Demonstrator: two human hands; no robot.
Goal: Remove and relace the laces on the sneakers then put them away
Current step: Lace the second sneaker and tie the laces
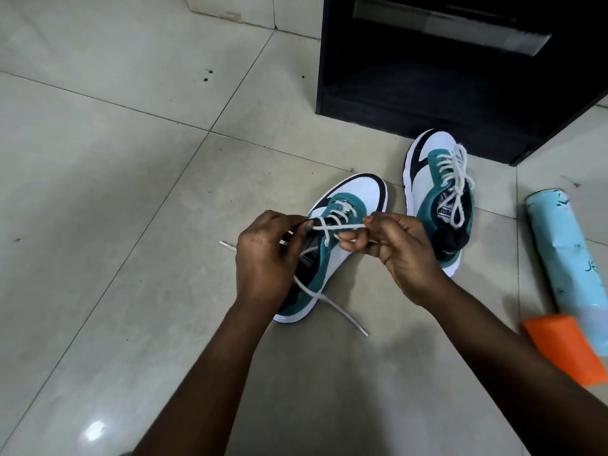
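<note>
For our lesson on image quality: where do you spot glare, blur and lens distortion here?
Head view: glare spot on the floor tile; the orange-capped can is soft at the edge; tile lines bow from the wide lens; hands cast a soft shadow beside the near sneaker.

Pale glossy floor tiles (115, 179) with dark grout lines, a black open-fronted cabinet (427, 103) standing at upper right

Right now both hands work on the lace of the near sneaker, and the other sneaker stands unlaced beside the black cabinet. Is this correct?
Not quite. The head view shows the other sneaker fully laced, its lace tied in a bow. The rest holds: the left hand and right hand both pinch the lace of the near sneaker, and the black cabinet is beside the far one.
</note>
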